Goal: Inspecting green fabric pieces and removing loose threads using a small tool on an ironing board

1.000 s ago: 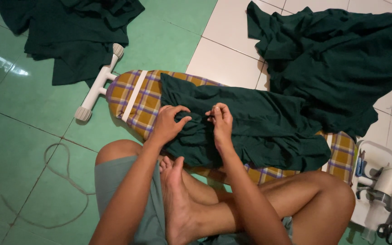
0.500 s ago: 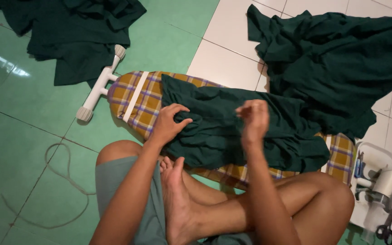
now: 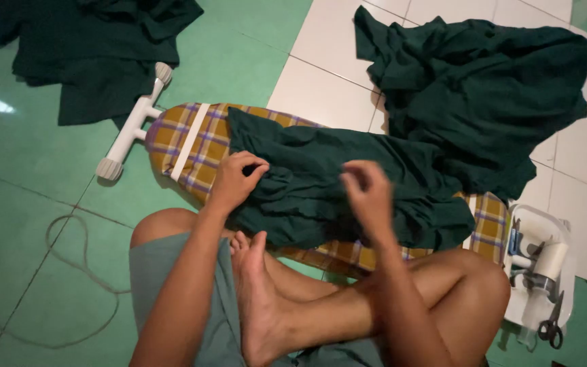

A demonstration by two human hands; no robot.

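Garment: dark green cloth (image 3: 348, 183), crumpled and creased, lying along the plaid ironing board (image 3: 185, 146) that sits low on the tiled floor (image 3: 49, 177); its near edge bunches into folds by the person's foot.
Left hand: left hand (image 3: 238, 178) rests on the cloth's left end, fingers curled down and pinching a fold of the fabric; forearm runs up from the lower left.
Right hand: right hand (image 3: 367, 194) is raised just above the middle of the cloth, blurred, fingers loosely bent with thumb and fingertips drawn close; whether it holds anything I cannot tell.
Surroundings: second heap of green cloth (image 3: 484, 88) on the white tiles to the right, another pile (image 3: 96, 47) at upper left, a white tray (image 3: 541, 272) with scissors (image 3: 550, 326) at the board's right end.
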